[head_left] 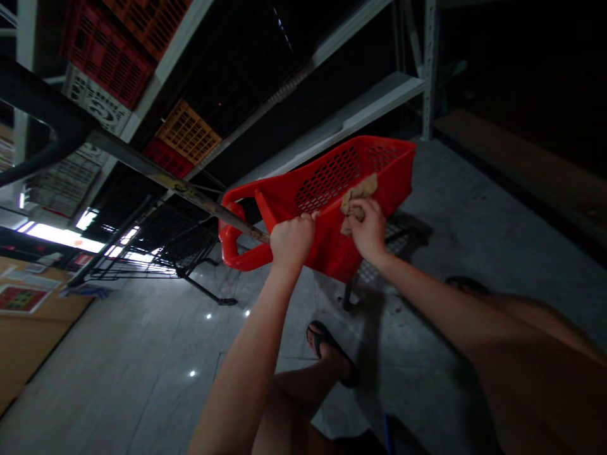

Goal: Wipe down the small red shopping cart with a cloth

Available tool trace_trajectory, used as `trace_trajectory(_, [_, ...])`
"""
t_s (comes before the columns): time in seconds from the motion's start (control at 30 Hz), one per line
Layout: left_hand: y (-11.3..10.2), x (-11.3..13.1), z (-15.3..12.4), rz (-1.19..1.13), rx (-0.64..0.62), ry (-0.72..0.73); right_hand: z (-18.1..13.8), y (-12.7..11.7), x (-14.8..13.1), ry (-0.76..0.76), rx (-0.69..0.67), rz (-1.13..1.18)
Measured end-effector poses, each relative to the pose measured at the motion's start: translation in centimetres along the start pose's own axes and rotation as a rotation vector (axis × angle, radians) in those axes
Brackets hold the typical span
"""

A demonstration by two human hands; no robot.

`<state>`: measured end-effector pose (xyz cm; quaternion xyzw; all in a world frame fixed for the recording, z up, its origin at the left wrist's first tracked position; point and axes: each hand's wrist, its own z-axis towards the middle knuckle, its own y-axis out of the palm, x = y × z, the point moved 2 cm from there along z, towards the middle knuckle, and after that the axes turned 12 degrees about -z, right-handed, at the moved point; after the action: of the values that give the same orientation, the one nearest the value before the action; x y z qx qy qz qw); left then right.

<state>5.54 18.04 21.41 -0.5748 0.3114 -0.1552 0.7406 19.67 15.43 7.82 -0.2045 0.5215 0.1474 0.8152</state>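
Observation:
A red plastic basket (327, 183) with perforated sides sits tilted on a dark metal frame at the centre of the head view. My left hand (291, 240) is closed over the basket's near rim, close to its looped red handle (232, 243). My right hand (366, 229) is closed on a crumpled tan cloth (359, 193) and presses it against the basket's outer side wall. Both forearms reach up from the bottom of the view.
Tall metal shelving (360, 107) carries red (107, 54) and orange crates (187, 131) at upper left. A dark cart handle (52, 120) crosses the left. Wire carts (156, 253) stand behind the basket. My sandalled foot (332, 354) rests on the grey tiled floor (142, 366).

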Motion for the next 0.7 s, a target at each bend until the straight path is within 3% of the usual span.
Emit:
trace_trajectory(0.1, [-0.1, -0.2, 0.1, 0.008, -0.003, 0.006, -4.8, 1.3, -3.3, -0.103, -0.243, 0.102])
trace_trajectory(0.2, [-0.3, -0.3, 0.0, 0.021, -0.017, 0.002, -7.3, 1.8, -4.9, -0.143, -0.460, 0.158])
trace_trajectory(0.37, [-0.6, -0.1, -0.7, 0.014, -0.022, -0.044, -7.9, 1.6, -5.5, -0.110, -0.415, 0.162])
trace_trajectory(0.5, [-0.5, 0.1, -1.2, -0.007, 0.013, -0.062, -8.4, 1.5, -4.1, -0.203, -0.437, 0.129])
trace_trajectory(0.7, [-0.1, -0.2, -1.5, -0.020, 0.057, -0.076, -9.1, -0.2, 1.0, -0.467, -0.730, -0.105])
